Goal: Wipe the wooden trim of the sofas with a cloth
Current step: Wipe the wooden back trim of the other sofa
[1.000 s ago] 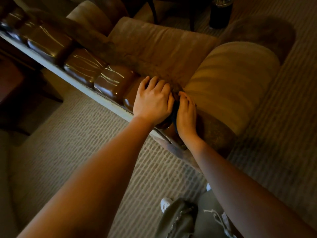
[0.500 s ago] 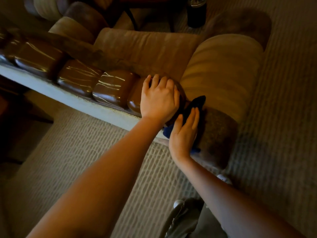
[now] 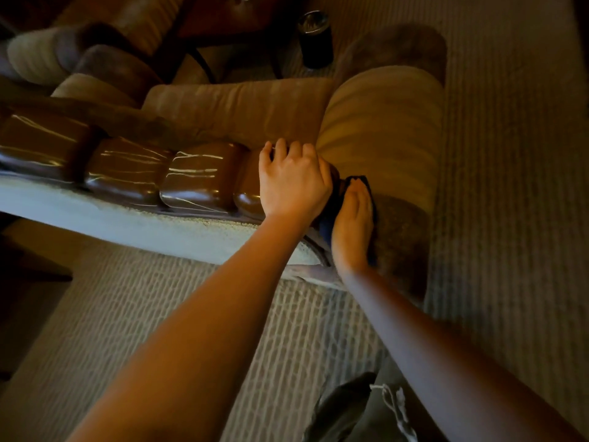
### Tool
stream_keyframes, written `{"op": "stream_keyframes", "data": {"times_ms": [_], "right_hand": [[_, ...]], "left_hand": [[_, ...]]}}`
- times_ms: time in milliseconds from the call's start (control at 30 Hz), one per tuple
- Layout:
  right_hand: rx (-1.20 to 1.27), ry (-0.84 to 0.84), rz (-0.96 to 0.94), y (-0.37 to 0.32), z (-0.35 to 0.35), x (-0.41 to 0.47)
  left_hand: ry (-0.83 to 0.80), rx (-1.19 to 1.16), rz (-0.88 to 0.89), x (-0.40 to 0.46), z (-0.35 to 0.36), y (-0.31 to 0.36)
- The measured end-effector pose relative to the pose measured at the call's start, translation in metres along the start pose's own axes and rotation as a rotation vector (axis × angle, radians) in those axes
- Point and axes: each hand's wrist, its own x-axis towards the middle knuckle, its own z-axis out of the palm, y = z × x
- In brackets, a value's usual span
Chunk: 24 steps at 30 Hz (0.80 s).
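The sofa's glossy dark wooden trim (image 3: 191,178) runs along the top of its back, carved in rounded lobes. My left hand (image 3: 293,183) rests on the trim's right end, fingers curved over the top. A dark blue cloth (image 3: 361,181) lies against the end of the trim, beside the sofa's tan armrest (image 3: 382,129). My right hand (image 3: 352,228) presses flat on the cloth with straight fingers, covering most of it.
A tan seat cushion (image 3: 236,110) lies beyond the trim. A dark cylindrical can (image 3: 315,39) stands on the ribbed carpet (image 3: 510,154) past the armrest. Another sofa's cushions (image 3: 38,55) sit at top left. My trousers with a drawstring (image 3: 392,406) show at the bottom.
My right hand has slid with the cloth from the corner of the trim down its end and now lies flatter. My left hand stays on the trim's end.
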Motion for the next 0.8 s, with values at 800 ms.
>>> {"op": "stream_keyframes", "data": {"times_ms": [800], "right_hand": [[-0.239,-0.4,-0.689,-0.032,-0.042,-0.009]], "left_hand": [[0.481,-0.436,-0.371,-0.049,-0.022,-0.003]]}}
